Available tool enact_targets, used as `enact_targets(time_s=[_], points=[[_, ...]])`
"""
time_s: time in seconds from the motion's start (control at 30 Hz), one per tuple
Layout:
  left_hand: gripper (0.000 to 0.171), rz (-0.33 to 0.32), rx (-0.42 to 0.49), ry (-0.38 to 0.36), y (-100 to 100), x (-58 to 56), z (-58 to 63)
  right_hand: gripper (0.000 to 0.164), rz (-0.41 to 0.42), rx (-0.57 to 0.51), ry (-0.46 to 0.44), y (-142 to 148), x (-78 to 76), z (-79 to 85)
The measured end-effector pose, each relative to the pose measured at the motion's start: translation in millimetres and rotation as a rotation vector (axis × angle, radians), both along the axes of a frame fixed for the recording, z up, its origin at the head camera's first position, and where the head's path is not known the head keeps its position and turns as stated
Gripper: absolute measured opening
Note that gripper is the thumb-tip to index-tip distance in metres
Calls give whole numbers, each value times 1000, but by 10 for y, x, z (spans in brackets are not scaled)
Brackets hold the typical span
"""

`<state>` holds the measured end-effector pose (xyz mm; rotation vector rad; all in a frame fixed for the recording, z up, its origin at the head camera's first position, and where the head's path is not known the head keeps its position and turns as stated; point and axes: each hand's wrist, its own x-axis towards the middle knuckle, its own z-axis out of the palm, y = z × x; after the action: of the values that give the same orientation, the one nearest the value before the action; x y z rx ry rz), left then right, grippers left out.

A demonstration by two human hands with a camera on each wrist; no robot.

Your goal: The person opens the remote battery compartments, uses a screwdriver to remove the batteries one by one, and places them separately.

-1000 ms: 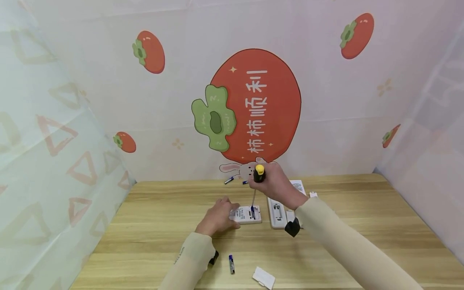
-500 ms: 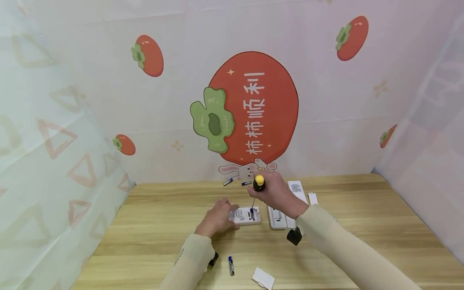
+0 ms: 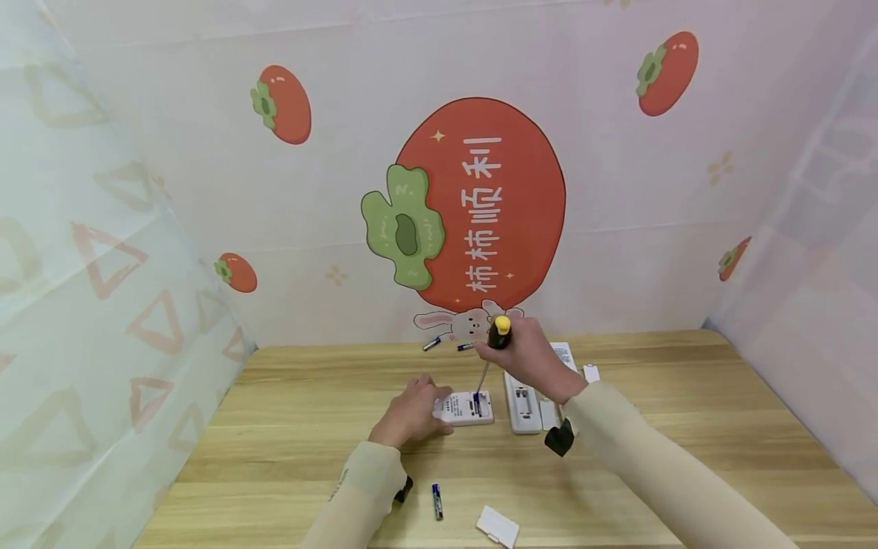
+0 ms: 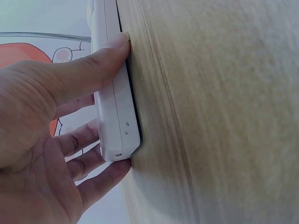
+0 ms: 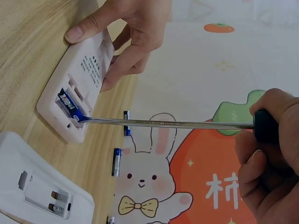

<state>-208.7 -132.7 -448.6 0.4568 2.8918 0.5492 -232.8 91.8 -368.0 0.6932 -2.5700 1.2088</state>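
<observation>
My left hand [image 3: 411, 412] holds a small white remote control [image 5: 96, 53] against the wooden table, its thumb on one long edge and its fingers on the other side. The back of the remote faces up, and its battery compartment is uncovered. A blue battery [image 5: 70, 105] lies inside that compartment. In my right hand [image 3: 527, 357] is a screwdriver [image 5: 173, 124], gripped by its black handle with the yellow end up. Its long metal shaft slants down to the remote, and the tip touches one end of the battery.
Just right of the remote lies a larger white device [image 3: 524, 404] with an open battery bay. Loose batteries lie at the back [image 3: 431, 344] and near the front [image 3: 437, 502]. White covers rest in front [image 3: 498, 526] and at the right [image 3: 591, 373].
My right hand dipped, then rose again, and the screwdriver handle now leans further right. The tip stays at the battery. My left hand and the remote hold their place.
</observation>
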Motion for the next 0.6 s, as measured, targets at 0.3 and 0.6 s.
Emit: enact_targets(time_s=[0.3,0.6], points=[[63,-11,-5,7,-2,-10,-8,27,-37,-35,-89,55,-148,-9],[63,-3,-1,-9,4,-12,-2,29,-60,-16,-121,30,-202,29]])
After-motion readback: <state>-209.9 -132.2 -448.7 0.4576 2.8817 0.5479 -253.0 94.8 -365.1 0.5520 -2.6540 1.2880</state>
